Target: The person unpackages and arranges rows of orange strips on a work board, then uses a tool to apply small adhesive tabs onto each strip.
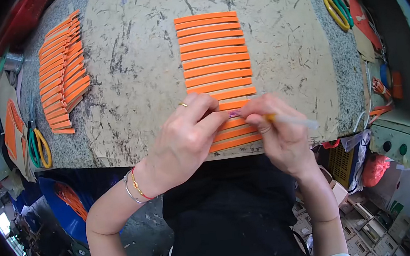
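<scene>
Orange strips (215, 61) lie in a column on the paper-covered worktop, running toward its front edge. Over the lower strips, my left hand (185, 130) is closed, its thumb and index finger pressed at a small purple piece (234, 113). My right hand (280, 130) meets it from the right, its fingers pinched round a pen-like tool (291, 120) with a translucent barrel and a yellowish part. The tool's tip is hidden by the fingers. Both hands almost touch at the purple piece, and I cannot make out which fingers grip it.
A stack of orange strips (62, 75) lies at the left. Yellow-and-green scissors (39, 148) rest at the left edge, and another pair (336, 9) at the upper right. A green control box with buttons (403, 149) stands at the right, a blue bin (63, 208) below left.
</scene>
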`<control>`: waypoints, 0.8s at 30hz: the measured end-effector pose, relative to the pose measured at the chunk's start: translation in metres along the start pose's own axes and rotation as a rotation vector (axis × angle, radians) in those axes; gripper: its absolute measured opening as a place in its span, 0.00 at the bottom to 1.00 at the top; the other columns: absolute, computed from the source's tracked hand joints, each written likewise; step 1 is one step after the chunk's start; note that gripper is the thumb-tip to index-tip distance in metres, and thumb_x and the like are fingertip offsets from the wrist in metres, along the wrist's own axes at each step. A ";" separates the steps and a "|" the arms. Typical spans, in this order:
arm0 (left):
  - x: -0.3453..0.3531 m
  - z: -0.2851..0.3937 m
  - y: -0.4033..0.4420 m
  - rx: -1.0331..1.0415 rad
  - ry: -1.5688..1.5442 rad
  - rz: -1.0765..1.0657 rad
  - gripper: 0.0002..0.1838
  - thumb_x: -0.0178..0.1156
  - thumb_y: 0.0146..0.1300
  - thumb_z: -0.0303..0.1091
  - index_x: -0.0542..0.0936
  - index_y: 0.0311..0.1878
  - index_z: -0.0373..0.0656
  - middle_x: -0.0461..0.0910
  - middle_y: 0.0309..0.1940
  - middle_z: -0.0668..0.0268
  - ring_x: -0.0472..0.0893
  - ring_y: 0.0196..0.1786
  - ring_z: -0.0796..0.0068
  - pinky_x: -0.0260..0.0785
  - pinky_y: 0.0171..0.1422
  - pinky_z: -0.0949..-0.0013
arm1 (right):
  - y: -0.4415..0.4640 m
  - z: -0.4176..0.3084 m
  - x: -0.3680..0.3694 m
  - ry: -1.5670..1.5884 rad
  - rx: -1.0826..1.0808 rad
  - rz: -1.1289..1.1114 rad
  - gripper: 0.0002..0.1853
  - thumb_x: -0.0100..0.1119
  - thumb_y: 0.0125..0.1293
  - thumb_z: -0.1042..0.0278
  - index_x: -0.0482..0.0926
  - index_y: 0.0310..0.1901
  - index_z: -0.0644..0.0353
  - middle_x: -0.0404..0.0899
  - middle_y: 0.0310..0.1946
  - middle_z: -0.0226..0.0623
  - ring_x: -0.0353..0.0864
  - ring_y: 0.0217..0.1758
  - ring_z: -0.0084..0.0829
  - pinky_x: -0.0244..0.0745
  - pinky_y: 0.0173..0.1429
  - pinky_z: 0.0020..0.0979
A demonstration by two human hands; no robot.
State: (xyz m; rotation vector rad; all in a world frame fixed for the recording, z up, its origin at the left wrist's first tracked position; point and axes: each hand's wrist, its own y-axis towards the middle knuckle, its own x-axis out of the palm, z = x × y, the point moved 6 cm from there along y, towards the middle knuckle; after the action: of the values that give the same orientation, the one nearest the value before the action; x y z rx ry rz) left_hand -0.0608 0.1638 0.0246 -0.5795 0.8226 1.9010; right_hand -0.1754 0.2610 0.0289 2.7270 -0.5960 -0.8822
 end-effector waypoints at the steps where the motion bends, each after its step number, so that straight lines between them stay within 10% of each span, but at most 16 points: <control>1: 0.000 0.000 0.000 -0.004 -0.003 0.002 0.12 0.68 0.52 0.17 0.84 0.41 0.38 0.78 0.37 0.63 0.80 0.38 0.64 0.74 0.40 0.65 | 0.000 -0.001 0.003 0.025 -0.023 0.002 0.04 0.64 0.64 0.77 0.78 0.38 0.65 0.78 0.32 0.42 0.79 0.34 0.43 0.74 0.38 0.37; 11: -0.007 -0.010 0.011 0.018 -0.044 0.032 0.12 0.67 0.52 0.17 0.86 0.40 0.39 0.78 0.35 0.64 0.80 0.36 0.67 0.74 0.38 0.67 | -0.008 0.016 -0.043 0.059 0.186 0.214 0.08 0.56 0.75 0.70 0.80 0.39 0.65 0.79 0.30 0.36 0.78 0.32 0.28 0.70 0.36 0.26; 24: -0.007 -0.012 0.014 0.021 -0.061 -0.031 0.13 0.66 0.51 0.16 0.85 0.41 0.39 0.78 0.36 0.63 0.81 0.38 0.65 0.75 0.40 0.66 | 0.008 0.002 -0.006 -0.048 0.044 0.022 0.04 0.63 0.65 0.77 0.78 0.38 0.66 0.78 0.31 0.41 0.79 0.33 0.42 0.74 0.37 0.35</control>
State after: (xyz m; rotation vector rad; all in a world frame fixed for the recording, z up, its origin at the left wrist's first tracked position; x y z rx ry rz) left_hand -0.0700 0.1468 0.0258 -0.5164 0.7891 1.8708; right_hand -0.1835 0.2564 0.0334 2.7403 -0.6608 -0.9426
